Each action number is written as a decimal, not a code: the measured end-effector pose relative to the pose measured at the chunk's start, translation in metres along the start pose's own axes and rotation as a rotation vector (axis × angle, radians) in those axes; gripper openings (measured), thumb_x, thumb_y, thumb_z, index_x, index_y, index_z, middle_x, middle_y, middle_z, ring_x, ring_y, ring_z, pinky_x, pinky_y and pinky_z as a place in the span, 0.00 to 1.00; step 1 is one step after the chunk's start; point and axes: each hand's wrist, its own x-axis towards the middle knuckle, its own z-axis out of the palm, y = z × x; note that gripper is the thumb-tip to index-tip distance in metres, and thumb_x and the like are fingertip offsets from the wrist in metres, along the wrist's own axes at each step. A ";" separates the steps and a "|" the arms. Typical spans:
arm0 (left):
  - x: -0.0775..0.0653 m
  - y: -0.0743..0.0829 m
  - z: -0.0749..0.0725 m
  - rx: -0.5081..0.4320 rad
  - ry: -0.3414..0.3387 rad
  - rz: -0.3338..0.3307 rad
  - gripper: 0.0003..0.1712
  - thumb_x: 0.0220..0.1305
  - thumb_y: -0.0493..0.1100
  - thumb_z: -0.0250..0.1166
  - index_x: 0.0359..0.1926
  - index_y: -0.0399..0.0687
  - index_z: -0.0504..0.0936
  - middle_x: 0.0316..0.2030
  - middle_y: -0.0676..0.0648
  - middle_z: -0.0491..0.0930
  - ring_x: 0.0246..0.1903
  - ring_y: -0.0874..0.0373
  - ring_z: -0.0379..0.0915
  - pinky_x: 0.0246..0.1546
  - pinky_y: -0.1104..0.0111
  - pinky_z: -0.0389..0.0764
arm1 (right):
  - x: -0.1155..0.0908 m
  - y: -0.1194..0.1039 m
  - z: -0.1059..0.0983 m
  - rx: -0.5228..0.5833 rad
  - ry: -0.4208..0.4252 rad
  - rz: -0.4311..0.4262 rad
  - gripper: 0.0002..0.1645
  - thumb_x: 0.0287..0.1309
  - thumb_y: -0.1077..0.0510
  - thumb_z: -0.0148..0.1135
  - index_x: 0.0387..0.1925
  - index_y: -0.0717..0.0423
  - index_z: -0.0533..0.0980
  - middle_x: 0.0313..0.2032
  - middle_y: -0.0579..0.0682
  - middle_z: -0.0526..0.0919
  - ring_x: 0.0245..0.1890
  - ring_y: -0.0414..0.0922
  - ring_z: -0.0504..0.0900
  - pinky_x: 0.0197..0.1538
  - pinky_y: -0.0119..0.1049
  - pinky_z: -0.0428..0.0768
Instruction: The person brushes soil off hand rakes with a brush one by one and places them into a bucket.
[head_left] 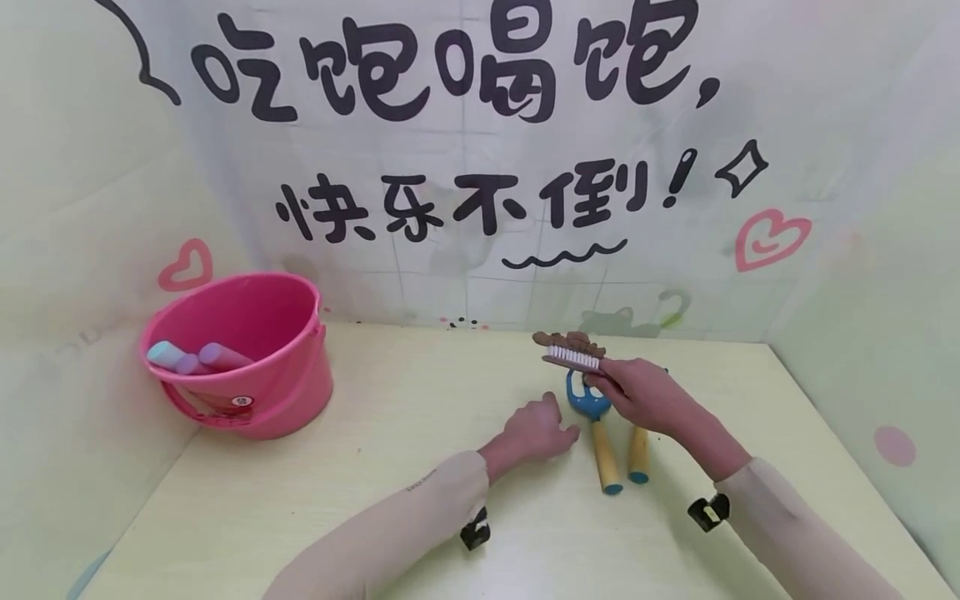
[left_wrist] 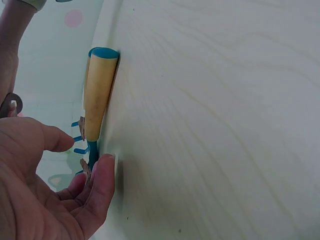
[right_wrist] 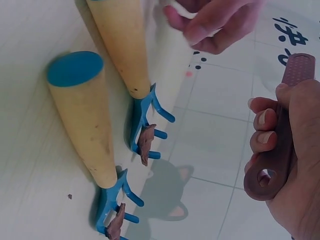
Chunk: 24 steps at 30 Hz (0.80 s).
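At the left rear of the table (head_left: 397,367), a pink bucket (head_left: 300,400) stands upright. Blue and purple cylinders (head_left: 227,357) lean inside it, ends near the rim. Its bail (head_left: 213,418) hangs down on the front side. Behind the table, the rear wall (head_left: 427,283) carries black characters (head_left: 487,204).

Right of the bucket, the left hand (head_left: 536,429) extends over the table, just beside the left rake. Its thumb is spread from the fingers, which are loosely bent, and it holds nothing. A black band (head_left: 475,531) sits at that wrist.

The left rake (head_left: 606,458) and the right rake (head_left: 639,457) lie side by side, slightly apart, wooden handles toward the person and blue heads toward the rear wall. In the right wrist view, a brown flake (right_wrist: 146,145) lies at the tines of each.

Above the head of the left rake, the brush (head_left: 572,358) points left, its white bristles facing the rear wall. A brown lump (head_left: 573,340) shows along the bristles; contact cannot be confirmed. The right hand (head_left: 648,396) grips the brush handle with fingers wrapped around it, and partly hides the right rake.
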 end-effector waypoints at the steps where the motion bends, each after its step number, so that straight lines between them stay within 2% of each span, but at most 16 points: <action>1: 0.001 0.002 0.003 0.011 -0.002 -0.008 0.23 0.61 0.58 0.58 0.37 0.42 0.70 0.21 0.49 0.71 0.18 0.58 0.69 0.16 0.67 0.69 | 0.000 -0.001 -0.001 0.006 0.001 -0.002 0.07 0.64 0.51 0.56 0.36 0.50 0.74 0.20 0.37 0.69 0.19 0.37 0.68 0.22 0.33 0.70; 7: 0.006 0.018 0.014 0.019 -0.065 -0.040 0.24 0.64 0.60 0.52 0.21 0.48 0.73 0.14 0.50 0.73 0.11 0.58 0.70 0.13 0.67 0.68 | 0.002 -0.002 -0.001 -0.013 0.025 -0.017 0.05 0.62 0.53 0.58 0.33 0.49 0.73 0.19 0.37 0.69 0.18 0.37 0.67 0.22 0.33 0.68; 10: 0.009 0.026 0.017 0.056 -0.056 -0.036 0.28 0.65 0.63 0.49 0.17 0.51 0.73 0.13 0.51 0.71 0.12 0.59 0.69 0.14 0.67 0.68 | 0.002 -0.002 -0.001 -0.018 0.020 -0.010 0.06 0.63 0.53 0.58 0.33 0.49 0.74 0.19 0.37 0.68 0.18 0.37 0.67 0.22 0.33 0.68; 16: 0.012 0.039 0.024 0.125 -0.030 -0.074 0.32 0.62 0.69 0.49 0.16 0.51 0.74 0.15 0.51 0.69 0.17 0.58 0.67 0.17 0.68 0.66 | 0.002 -0.003 -0.004 0.008 0.009 0.014 0.09 0.63 0.52 0.57 0.39 0.53 0.76 0.20 0.38 0.70 0.19 0.37 0.68 0.24 0.34 0.69; 24: 0.018 0.055 0.030 0.339 0.009 -0.069 0.34 0.58 0.74 0.49 0.25 0.50 0.81 0.17 0.53 0.72 0.22 0.60 0.69 0.25 0.69 0.73 | -0.003 -0.001 -0.007 0.012 0.006 0.031 0.16 0.66 0.47 0.52 0.50 0.49 0.75 0.23 0.38 0.74 0.19 0.37 0.70 0.25 0.34 0.70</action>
